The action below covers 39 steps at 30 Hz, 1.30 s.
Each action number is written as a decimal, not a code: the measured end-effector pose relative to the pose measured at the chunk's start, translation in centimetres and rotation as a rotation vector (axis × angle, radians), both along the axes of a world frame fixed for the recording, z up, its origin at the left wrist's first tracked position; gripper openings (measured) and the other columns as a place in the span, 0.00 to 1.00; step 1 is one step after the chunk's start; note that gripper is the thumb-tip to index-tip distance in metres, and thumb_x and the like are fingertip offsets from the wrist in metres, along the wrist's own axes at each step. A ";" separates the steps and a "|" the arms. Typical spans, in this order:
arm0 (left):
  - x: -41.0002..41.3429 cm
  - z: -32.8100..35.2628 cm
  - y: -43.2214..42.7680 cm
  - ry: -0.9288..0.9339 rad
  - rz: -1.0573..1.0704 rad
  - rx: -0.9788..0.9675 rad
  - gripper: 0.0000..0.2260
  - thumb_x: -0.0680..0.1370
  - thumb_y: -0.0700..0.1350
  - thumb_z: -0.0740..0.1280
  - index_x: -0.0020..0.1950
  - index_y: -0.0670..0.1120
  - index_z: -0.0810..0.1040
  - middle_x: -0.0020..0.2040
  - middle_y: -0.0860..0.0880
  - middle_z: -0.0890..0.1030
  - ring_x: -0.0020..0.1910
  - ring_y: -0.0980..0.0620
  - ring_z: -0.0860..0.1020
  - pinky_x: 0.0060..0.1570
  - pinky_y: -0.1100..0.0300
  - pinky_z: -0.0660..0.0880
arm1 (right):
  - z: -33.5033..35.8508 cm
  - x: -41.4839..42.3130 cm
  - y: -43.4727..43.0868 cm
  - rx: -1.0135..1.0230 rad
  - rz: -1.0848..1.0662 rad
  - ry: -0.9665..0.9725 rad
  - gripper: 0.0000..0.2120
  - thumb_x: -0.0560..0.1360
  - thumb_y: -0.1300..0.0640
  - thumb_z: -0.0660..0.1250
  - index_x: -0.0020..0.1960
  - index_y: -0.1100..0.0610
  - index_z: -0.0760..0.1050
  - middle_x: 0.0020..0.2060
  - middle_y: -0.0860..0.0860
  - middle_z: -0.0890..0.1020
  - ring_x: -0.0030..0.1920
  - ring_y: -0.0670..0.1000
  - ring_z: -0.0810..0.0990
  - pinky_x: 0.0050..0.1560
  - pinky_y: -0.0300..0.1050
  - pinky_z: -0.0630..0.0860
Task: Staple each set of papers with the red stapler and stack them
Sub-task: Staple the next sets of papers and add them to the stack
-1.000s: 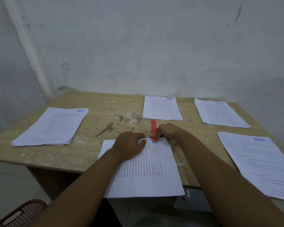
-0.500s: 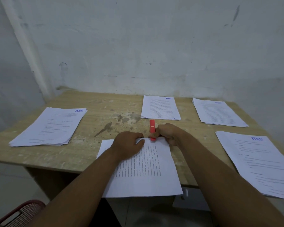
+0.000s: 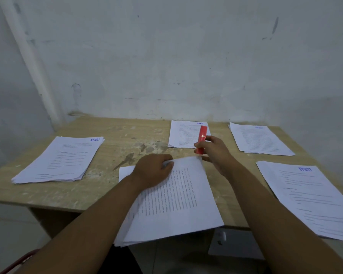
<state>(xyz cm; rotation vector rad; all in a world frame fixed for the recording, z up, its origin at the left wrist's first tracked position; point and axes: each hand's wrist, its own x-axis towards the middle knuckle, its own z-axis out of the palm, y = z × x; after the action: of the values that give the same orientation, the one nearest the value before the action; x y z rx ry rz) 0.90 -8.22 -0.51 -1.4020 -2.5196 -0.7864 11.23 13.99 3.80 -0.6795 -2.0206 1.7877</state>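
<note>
A set of printed papers (image 3: 172,202) lies at the table's near edge, overhanging it. My left hand (image 3: 152,171) grips its far edge, and the top sheets curl up under the fingers. My right hand (image 3: 214,153) holds the red stapler (image 3: 202,139) lifted off the papers, just beyond their far right corner, its tip pointing away from me. A thick stack of papers (image 3: 57,161) rests at the left of the table.
The wooden table (image 3: 127,135) stands against a white wall. Other paper sets lie at the far middle (image 3: 181,135), far right (image 3: 259,139) and near right (image 3: 313,196). A red chair edge (image 3: 18,262) shows at the bottom left.
My right hand has lifted the stapler off the papers' far edge and drawn it up and to the right. My left hand has started to raise the papers' far edge.
</note>
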 end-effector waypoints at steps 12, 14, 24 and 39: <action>1.1 5.2 2.0 0.569 0.180 -0.008 0.14 0.83 0.52 0.60 0.38 0.51 0.72 0.28 0.54 0.74 0.24 0.53 0.71 0.26 0.57 0.72 | -0.7 5.5 -1.5 0.228 -0.173 0.157 0.07 0.80 0.57 0.66 0.56 0.50 0.79 0.42 0.50 0.83 0.38 0.50 0.77 0.42 0.48 0.74; 1.1 5.1 2.1 0.498 0.228 0.009 0.13 0.83 0.53 0.59 0.40 0.52 0.74 0.30 0.54 0.76 0.26 0.54 0.73 0.30 0.56 0.76 | -1.1 5.7 -2.0 0.226 -0.177 0.179 0.07 0.82 0.54 0.66 0.60 0.49 0.78 0.45 0.50 0.84 0.40 0.49 0.80 0.43 0.46 0.75; 1.1 5.5 2.0 0.262 0.249 0.074 0.13 0.82 0.58 0.60 0.48 0.54 0.80 0.37 0.56 0.82 0.35 0.56 0.78 0.36 0.61 0.73 | -2.6 6.2 -4.1 0.339 -0.112 0.240 0.12 0.83 0.49 0.68 0.66 0.46 0.79 0.52 0.41 0.83 0.50 0.43 0.82 0.49 0.38 0.78; 2.6 5.3 2.4 0.225 0.079 0.220 0.13 0.83 0.57 0.64 0.56 0.56 0.87 0.46 0.58 0.87 0.42 0.58 0.82 0.45 0.61 0.79 | -5.2 6.3 -6.7 0.358 -0.192 0.261 0.12 0.81 0.48 0.72 0.62 0.45 0.76 0.53 0.35 0.79 0.54 0.32 0.78 0.47 0.29 0.75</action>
<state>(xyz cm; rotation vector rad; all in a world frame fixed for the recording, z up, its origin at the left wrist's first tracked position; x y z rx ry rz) 3.50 -5.79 4.81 -1.2364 -2.2293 -0.8129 17.50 7.28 -1.40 -0.4824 -1.9514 1.2867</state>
